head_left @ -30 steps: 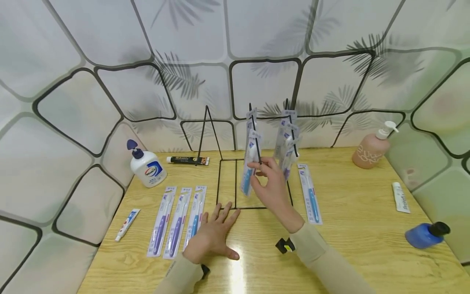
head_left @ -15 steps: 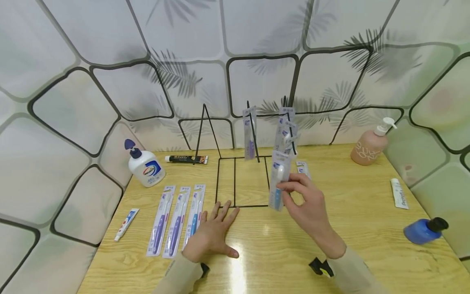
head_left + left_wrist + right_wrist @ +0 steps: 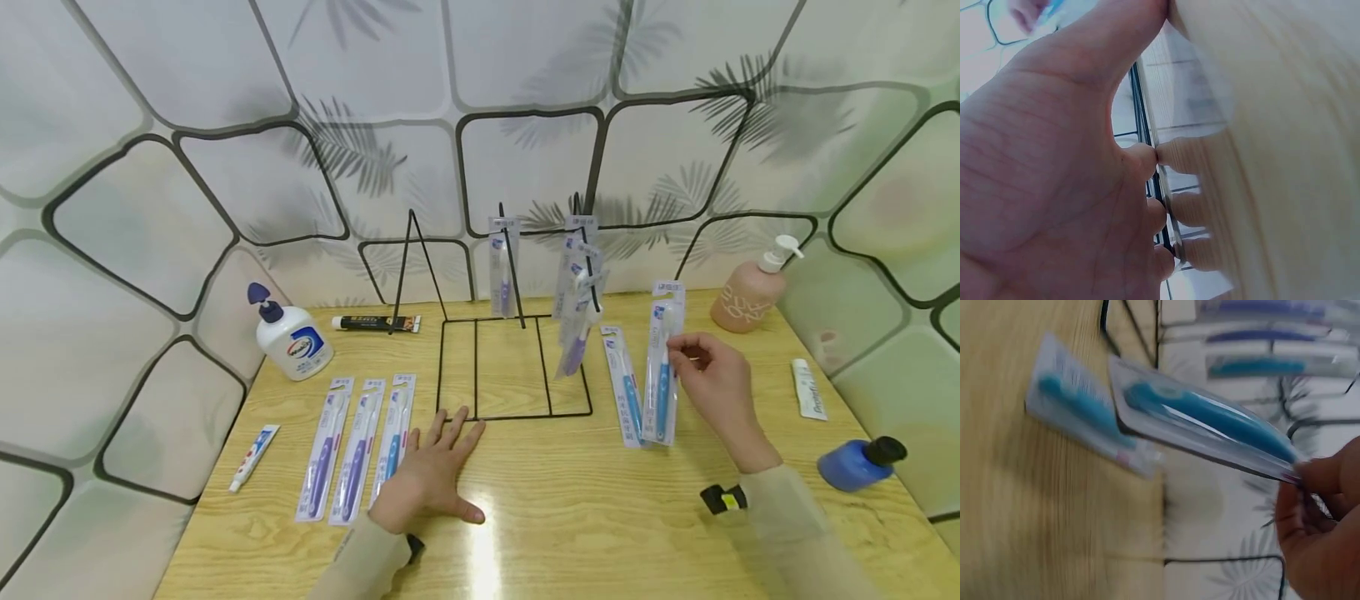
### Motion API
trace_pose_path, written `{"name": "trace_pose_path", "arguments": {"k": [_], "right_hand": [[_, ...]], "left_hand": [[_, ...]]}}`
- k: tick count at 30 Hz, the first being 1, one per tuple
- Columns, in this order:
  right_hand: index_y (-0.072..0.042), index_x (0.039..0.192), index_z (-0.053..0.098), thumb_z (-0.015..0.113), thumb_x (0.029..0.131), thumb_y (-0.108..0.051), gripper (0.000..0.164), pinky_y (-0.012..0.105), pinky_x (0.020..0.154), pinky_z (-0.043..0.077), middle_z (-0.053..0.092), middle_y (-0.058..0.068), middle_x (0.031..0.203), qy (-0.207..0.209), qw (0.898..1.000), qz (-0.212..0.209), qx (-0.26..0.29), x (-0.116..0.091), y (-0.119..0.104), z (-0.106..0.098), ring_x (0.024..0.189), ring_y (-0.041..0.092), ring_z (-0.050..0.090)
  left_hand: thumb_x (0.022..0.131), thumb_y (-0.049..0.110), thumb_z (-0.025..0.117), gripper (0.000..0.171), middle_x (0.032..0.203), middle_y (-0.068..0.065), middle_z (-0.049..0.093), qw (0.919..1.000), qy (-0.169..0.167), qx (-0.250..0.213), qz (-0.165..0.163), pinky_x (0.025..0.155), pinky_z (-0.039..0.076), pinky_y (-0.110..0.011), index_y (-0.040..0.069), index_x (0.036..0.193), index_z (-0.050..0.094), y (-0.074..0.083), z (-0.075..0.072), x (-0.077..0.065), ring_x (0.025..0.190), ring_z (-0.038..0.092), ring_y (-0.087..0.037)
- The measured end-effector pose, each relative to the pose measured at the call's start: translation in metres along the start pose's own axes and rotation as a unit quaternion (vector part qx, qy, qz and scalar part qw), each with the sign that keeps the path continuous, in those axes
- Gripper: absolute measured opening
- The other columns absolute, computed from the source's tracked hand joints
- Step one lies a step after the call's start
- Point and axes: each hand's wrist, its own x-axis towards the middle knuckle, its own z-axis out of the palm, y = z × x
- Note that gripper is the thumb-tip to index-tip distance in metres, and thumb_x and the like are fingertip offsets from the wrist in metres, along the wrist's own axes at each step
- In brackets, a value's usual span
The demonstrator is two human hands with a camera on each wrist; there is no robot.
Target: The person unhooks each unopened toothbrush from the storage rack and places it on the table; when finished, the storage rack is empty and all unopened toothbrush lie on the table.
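My right hand [image 3: 716, 392] pinches a packaged blue toothbrush [image 3: 663, 367] by the edge of its blister pack, tilted over the table. Just left of it lies another packaged blue toothbrush [image 3: 626, 387]; the two packs overlap in the head view. My left hand [image 3: 435, 479] rests spread on the table, fingertips at the front bar of a black wire rack [image 3: 517, 417]. Packaged toothbrushes [image 3: 581, 292] hang on the rack's right hook, and a single purple one [image 3: 505, 271] hangs on the middle hook. The left hook [image 3: 408, 267] carries nothing.
Left of my left hand lie two purple packaged toothbrushes [image 3: 322, 454] and a blue one [image 3: 396, 433]. Around the edges are a white pump bottle [image 3: 296, 343], a black toothpaste tube [image 3: 378, 323], small tubes [image 3: 253, 458], a pink pump bottle [image 3: 750, 293] and a blue bottle [image 3: 855, 465].
My right hand has taken the blue toothbrush pack off the middle hook and carried it right, beside the pack on the table. The left hand has stayed in place.
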Motion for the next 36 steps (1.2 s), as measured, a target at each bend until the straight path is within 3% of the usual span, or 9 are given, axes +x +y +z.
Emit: {"name": "trace_pose_path", "arguments": {"k": [2,6,14,18,28,32,36], "right_hand": [[-0.001,0.099,0.073,0.066,0.094,-0.003,0.009,0.014,0.058,0.046,0.073,0.017,0.090,-0.063,0.996,0.048,-0.037,0.015,0.017,0.001,0.068,-0.001,0.056],[0.002,0.101,0.072,0.062,0.094,-0.006,0.015,0.024,0.056,0.048,0.071,0.019,0.091,-0.177,0.976,0.101,-0.075,0.037,0.044,0.007,0.069,0.012,0.058],[0.007,0.104,0.071,0.064,0.092,-0.005,0.019,0.026,0.064,0.051,0.071,0.019,0.094,-0.279,0.944,0.161,-0.067,0.051,0.062,0.026,0.075,0.015,0.061],[0.008,0.104,0.069,0.065,0.092,-0.004,0.018,0.027,0.065,0.051,0.070,0.018,0.093,-0.301,0.937,0.164,-0.065,0.053,0.066,0.029,0.077,0.017,0.062],[0.005,0.100,0.065,0.067,0.090,-0.010,0.018,0.029,0.065,0.047,0.066,0.018,0.090,-0.279,0.945,0.110,-0.133,0.051,0.069,0.033,0.079,0.025,0.060],[0.005,0.105,0.065,0.064,0.092,-0.013,0.022,0.033,0.068,0.048,0.066,0.019,0.095,-0.274,0.944,0.111,-0.144,0.049,0.059,0.032,0.082,0.028,0.060],[0.001,0.106,0.067,0.062,0.095,-0.015,0.020,0.037,0.070,0.051,0.070,0.019,0.099,-0.268,0.953,0.075,-0.124,0.039,0.035,0.029,0.087,0.030,0.065]], "left_hand": [[0.059,0.077,0.081,0.134,0.174,-0.009,0.002,1.0000,0.001,-0.004,0.000,0.117,0.016,-0.076,0.027,0.165,0.015,0.001,0.000,-0.001,0.158,0.003,-0.043],[0.060,0.077,0.080,0.134,0.174,-0.008,0.001,1.0000,-0.001,-0.002,0.001,0.117,0.016,-0.076,0.027,0.165,0.014,0.001,0.002,0.000,0.158,0.003,-0.042],[0.061,0.079,0.079,0.134,0.174,-0.008,0.000,0.9999,-0.006,0.008,-0.001,0.118,0.017,-0.074,0.028,0.165,0.012,0.001,0.002,0.002,0.159,0.002,-0.042],[0.061,0.079,0.079,0.133,0.174,-0.008,0.001,1.0000,-0.004,0.006,0.001,0.118,0.017,-0.075,0.028,0.165,0.013,0.001,0.000,0.001,0.159,0.002,-0.042],[0.061,0.077,0.080,0.133,0.174,-0.007,0.000,1.0000,-0.004,0.004,-0.004,0.118,0.017,-0.075,0.029,0.165,0.012,0.001,-0.001,0.001,0.159,0.001,-0.041],[0.061,0.078,0.080,0.133,0.174,-0.008,0.001,1.0000,-0.002,0.002,-0.003,0.118,0.017,-0.074,0.028,0.165,0.013,0.001,-0.001,0.000,0.159,0.002,-0.041],[0.061,0.079,0.079,0.134,0.174,-0.008,0.001,1.0000,-0.003,0.004,-0.002,0.118,0.018,-0.074,0.029,0.165,0.012,0.000,-0.001,0.000,0.159,0.002,-0.041]]}}
